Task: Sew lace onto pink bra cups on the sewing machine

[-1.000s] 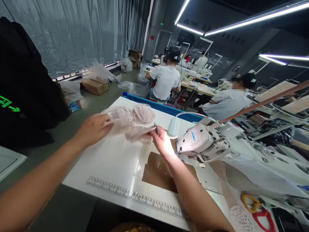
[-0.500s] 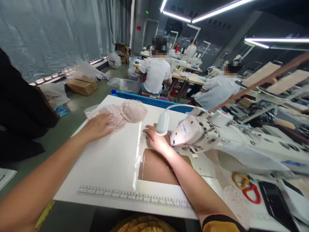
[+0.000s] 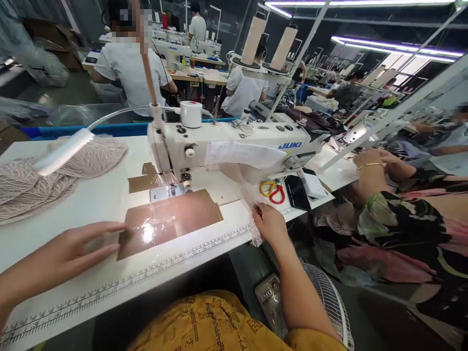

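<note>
My left hand (image 3: pixel 69 251) is open over the white table, its fingers stretched toward the left edge of a shiny brown sheet (image 3: pixel 171 219). Near the table's front edge, my right hand (image 3: pixel 270 225) has its fingers curled on a strip of pale pink lace fabric (image 3: pixel 256 234), part of which hangs at the edge. A thin dark item shows at those fingertips, too small to name. Pale pink lace cups (image 3: pixel 91 158) lie at the left of the table. The sewing machine (image 3: pixel 226 146) stands just behind the brown sheet.
Scissors (image 3: pixel 277 193) with yellow and red handles lie beside a black phone (image 3: pixel 297 191) and a white box (image 3: pixel 314 184). A lamp (image 3: pixel 66 152) overhangs the left side. A ruler strip (image 3: pixel 146 280) runs along the front edge. At right, a co-worker's hands (image 3: pixel 373 163) work nearby.
The view has swung right. My left hand has come off the lace cups toward the brown sheet. My right hand has moved from beside the needle area to the lace fabric at right.
</note>
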A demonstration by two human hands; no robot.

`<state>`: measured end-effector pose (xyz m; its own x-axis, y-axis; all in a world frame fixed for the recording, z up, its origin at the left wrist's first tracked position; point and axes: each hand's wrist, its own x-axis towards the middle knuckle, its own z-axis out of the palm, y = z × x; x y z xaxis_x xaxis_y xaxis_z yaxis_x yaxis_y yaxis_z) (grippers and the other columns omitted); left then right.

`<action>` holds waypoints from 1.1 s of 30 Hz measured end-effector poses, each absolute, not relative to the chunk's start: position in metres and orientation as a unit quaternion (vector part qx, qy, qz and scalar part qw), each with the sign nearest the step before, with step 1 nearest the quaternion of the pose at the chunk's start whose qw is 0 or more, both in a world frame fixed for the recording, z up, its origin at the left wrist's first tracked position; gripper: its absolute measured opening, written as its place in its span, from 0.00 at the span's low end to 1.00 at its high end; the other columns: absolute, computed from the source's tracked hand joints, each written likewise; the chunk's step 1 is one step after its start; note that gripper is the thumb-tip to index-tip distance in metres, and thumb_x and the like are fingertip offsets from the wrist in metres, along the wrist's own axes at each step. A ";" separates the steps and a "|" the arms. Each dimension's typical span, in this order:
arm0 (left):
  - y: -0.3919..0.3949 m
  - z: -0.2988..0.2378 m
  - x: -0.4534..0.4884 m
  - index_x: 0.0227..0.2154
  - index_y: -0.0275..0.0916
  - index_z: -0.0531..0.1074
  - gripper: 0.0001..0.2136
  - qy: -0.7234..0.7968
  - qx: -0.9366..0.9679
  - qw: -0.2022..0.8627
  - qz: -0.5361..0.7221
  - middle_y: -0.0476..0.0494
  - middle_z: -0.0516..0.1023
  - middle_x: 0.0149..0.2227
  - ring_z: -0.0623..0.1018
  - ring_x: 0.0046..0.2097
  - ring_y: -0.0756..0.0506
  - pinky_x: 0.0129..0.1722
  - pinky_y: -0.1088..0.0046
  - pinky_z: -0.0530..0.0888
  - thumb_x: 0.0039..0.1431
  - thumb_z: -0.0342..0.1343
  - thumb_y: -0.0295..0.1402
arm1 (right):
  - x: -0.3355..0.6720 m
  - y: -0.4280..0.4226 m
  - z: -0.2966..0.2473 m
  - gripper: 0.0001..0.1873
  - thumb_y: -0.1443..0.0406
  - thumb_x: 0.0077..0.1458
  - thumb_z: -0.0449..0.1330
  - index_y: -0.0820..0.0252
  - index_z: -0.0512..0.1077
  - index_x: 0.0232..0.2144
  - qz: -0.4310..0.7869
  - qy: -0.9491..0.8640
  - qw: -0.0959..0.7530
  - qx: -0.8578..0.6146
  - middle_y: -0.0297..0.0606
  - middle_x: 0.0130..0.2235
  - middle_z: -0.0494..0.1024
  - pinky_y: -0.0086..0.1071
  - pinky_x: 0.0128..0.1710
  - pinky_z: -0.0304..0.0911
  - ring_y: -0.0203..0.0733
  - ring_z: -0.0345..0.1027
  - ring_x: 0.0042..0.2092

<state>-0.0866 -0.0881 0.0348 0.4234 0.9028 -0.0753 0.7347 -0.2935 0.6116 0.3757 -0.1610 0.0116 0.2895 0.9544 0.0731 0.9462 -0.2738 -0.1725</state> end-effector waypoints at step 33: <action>-0.156 0.049 -0.057 0.33 0.37 0.75 0.16 0.473 0.549 0.612 0.317 0.44 0.75 0.32 0.75 0.34 0.46 0.32 0.72 0.72 0.49 0.65 0.44 | 0.218 -0.156 0.034 0.26 0.48 0.59 0.56 0.56 0.75 0.51 0.591 -0.645 0.250 -0.415 0.36 0.32 0.69 0.29 0.28 0.58 0.35 0.60 0.31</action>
<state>-0.0571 -0.1562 0.0486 0.3515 0.9076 -0.2297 0.1308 0.1953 0.9720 0.2177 -0.1558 0.0343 -0.5302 0.8309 -0.1689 0.2399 -0.0440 -0.9698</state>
